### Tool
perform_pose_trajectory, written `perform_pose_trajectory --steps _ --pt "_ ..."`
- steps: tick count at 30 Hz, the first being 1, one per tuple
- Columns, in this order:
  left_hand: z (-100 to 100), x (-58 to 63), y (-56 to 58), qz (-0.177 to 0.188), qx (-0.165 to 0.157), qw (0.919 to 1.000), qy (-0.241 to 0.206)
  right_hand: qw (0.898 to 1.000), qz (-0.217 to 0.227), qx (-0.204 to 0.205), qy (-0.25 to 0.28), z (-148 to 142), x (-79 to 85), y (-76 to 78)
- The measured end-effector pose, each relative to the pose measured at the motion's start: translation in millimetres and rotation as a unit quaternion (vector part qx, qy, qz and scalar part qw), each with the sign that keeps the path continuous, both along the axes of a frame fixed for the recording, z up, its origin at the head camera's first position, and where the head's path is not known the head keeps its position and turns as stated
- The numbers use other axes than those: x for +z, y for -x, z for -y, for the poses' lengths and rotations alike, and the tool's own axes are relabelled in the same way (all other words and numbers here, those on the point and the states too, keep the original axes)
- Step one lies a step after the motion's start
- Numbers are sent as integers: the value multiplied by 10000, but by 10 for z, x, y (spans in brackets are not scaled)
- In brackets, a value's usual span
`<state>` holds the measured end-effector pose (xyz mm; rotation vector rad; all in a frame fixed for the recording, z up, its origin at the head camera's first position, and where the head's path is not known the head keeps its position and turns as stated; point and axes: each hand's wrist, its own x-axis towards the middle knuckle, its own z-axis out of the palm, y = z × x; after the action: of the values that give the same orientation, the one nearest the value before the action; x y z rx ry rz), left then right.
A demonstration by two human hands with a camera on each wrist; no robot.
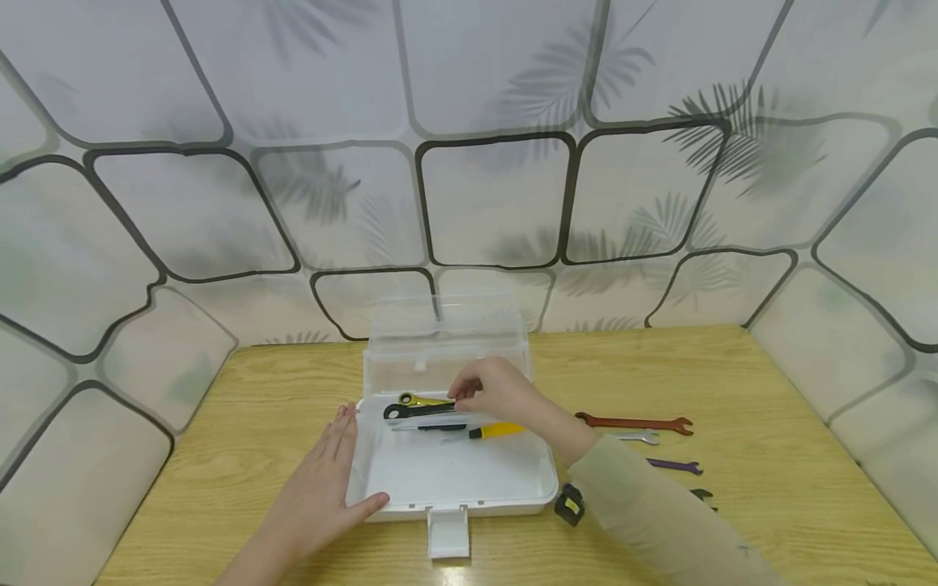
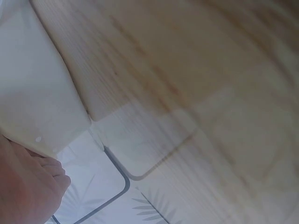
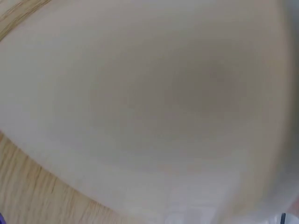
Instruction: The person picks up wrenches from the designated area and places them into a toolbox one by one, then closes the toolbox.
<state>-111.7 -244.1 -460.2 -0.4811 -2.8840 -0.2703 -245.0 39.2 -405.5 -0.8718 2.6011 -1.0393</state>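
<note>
A white plastic toolbox (image 1: 454, 480) with its clear lid (image 1: 447, 366) raised lies on the table. My left hand (image 1: 330, 476) rests along its left wall, fingers straight and the thumb over the front rim; part of this hand (image 2: 30, 186) shows in the left wrist view. Over the back of the box, my right hand (image 1: 491, 387) pinches the right end of a black ratchet wrench (image 1: 418, 410). Beside that wrench lie a yellow-green wrench (image 1: 416, 400), a yellow-handled screwdriver (image 1: 501, 430) and a dark-handled tool (image 1: 442, 427). A sleeve (image 3: 140, 102) blocks most of the right wrist view.
Right of the box, partly behind the right arm, lie a red wrench (image 1: 637, 422), a silver wrench (image 1: 641, 437), a purple wrench (image 1: 677, 465) and a dark wrench (image 1: 701, 493). A black tape measure (image 1: 569, 505) sits by the front right corner. Patterned walls enclose the table (image 1: 286, 382).
</note>
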Motion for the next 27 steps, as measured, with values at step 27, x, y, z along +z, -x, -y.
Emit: perform_pose_trajectory --steps 27 --pt "-6 24 8 141 -4 9999 5 9974 -195 -171 665 -414 137 20"
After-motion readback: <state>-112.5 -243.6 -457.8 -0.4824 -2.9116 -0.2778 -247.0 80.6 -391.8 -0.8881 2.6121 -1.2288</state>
